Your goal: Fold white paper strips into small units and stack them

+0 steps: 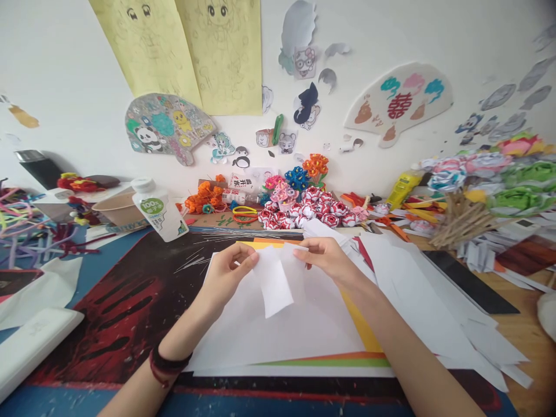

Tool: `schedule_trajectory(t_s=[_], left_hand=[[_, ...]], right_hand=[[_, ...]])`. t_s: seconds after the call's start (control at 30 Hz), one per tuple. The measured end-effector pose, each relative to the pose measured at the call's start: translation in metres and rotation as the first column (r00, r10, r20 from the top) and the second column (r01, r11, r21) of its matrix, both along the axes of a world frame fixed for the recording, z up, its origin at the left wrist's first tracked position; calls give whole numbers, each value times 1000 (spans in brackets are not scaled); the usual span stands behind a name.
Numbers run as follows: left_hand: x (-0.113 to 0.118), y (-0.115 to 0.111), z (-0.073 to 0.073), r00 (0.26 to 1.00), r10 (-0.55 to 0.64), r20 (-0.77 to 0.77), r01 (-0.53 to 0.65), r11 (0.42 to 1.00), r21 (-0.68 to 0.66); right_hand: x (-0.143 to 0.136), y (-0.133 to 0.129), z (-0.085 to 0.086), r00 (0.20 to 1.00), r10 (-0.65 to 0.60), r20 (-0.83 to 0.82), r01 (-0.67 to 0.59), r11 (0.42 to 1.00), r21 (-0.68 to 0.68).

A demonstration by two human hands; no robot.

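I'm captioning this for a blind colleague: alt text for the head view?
A person's left hand and right hand hold white paper above a stack of sheets on a dark mat. Behind are colourful craft flowers and a white bottle, with drawings on the wall.

White paper (277,284) in left hand (223,269) and right hand (326,256), above a paper stack (278,341).

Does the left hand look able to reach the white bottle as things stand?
Probably yes: nothing tall stands between the left hand and the white bottle, though that hand holds paper and may need to let go first.
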State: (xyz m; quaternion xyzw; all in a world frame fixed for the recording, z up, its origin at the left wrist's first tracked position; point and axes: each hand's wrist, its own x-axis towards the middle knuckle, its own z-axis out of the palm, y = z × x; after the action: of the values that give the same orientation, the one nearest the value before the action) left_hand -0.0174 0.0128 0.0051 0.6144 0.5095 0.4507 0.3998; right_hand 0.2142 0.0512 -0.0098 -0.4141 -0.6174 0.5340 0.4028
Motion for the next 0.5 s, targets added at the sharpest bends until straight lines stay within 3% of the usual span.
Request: schedule_trajectory(t_s=[0.13,0.33,0.5], left_hand=[[1,-1,2,1000,19,18,-19,1000,-5],[4,-2,1,995,-72,66,76,994,-74],[3,-2,1,995,-9,102,12,1000,-27]], right_hand=[[-1,0,1,999,-27,-27,27,1000,5],[-3,-3,3,997,-47,-62,47,999,10],[-4,-2,-1,999,0,-52,-1,1000,-25]])
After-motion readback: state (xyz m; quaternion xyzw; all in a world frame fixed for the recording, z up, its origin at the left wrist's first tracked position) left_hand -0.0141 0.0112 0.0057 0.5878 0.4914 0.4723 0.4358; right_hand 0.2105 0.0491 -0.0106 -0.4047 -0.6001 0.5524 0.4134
